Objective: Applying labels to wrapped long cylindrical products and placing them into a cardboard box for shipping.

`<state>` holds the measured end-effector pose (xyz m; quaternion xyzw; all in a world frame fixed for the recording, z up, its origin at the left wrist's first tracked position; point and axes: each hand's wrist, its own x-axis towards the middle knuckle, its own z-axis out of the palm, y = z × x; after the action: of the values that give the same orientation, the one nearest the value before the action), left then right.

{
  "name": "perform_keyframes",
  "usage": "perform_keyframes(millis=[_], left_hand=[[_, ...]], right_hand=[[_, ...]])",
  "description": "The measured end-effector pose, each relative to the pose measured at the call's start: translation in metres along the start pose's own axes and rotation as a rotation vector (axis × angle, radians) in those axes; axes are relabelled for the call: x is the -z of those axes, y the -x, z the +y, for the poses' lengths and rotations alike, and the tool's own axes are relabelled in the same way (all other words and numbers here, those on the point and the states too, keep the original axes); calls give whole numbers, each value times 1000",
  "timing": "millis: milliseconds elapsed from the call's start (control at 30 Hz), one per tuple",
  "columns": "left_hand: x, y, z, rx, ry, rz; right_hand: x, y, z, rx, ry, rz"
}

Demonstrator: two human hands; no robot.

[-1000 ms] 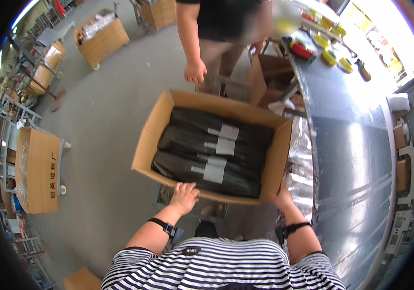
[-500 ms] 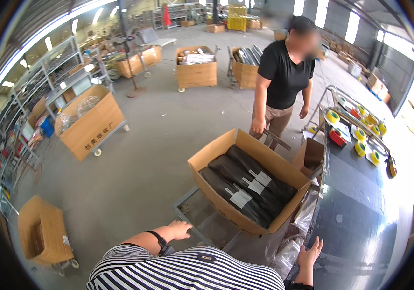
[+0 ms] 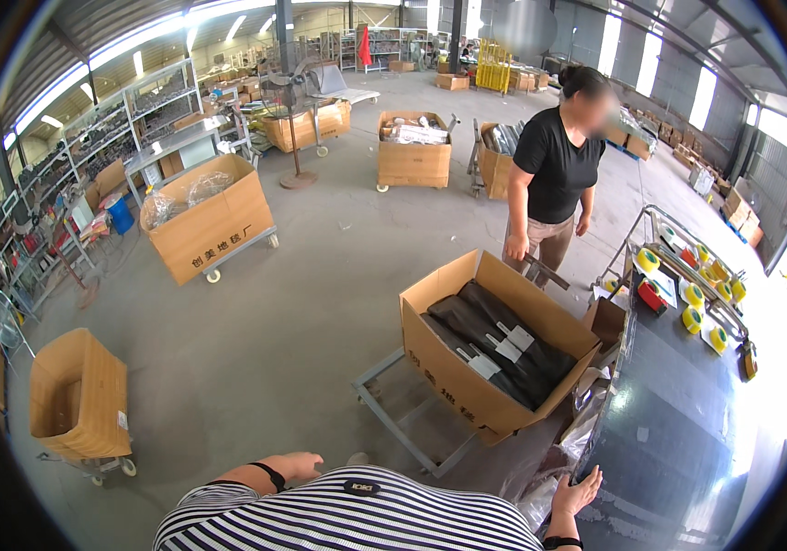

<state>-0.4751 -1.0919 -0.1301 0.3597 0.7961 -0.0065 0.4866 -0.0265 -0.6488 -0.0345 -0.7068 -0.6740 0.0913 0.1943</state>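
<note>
My left hand (image 3: 302,465) hangs low at my front over the floor, holding nothing, its fingers loosely stretched out. At the edge of the dark tabletop (image 3: 655,404) is my right hand (image 3: 577,492), empty, with fingers extended. Clear plastic film (image 3: 545,500) hangs along the table's side beside it. Ahead of me a large cardboard box (image 3: 448,376) sits tilted on a grey metal cart (image 3: 402,432). Inside it lie several black wrapped bundles (image 3: 476,308) with white tags (image 3: 510,344). A person in a black shirt (image 3: 554,165) stands at the cart's far end, one hand near its handle (image 3: 545,269).
Yellow tape rolls (image 3: 692,320) and a red tape dispenser (image 3: 652,294) lie on the table's far part. At left stand a wheeled cardboard box (image 3: 81,395) and another box cart (image 3: 210,230). Farther off are a standing fan (image 3: 292,119) and more box carts (image 3: 413,165).
The box cart and the person appear farther right and lower as my view turns. My left hand has drawn back toward my body; my right hand has come to the table edge.
</note>
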Motion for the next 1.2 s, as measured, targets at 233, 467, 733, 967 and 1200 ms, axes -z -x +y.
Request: perform_keyframes(millis=[233,467,733,967,1200], left_hand=[[24,-27,-53,-46,132,-85],[257,56,29,-162,117,-167],[308,-135,-107,7,-116,106],[327,-201,-32,-166,-2,-15],[358,-234,-5,-125,26,-22]], right_hand=[[-1,6,-8,-62,193,-76],[4,24,-14,-197,272,38],[3,28,-89,-546,396,-269],[0,41,-86,-556,437,-316],[8,31,-99,-562,377,-316]])
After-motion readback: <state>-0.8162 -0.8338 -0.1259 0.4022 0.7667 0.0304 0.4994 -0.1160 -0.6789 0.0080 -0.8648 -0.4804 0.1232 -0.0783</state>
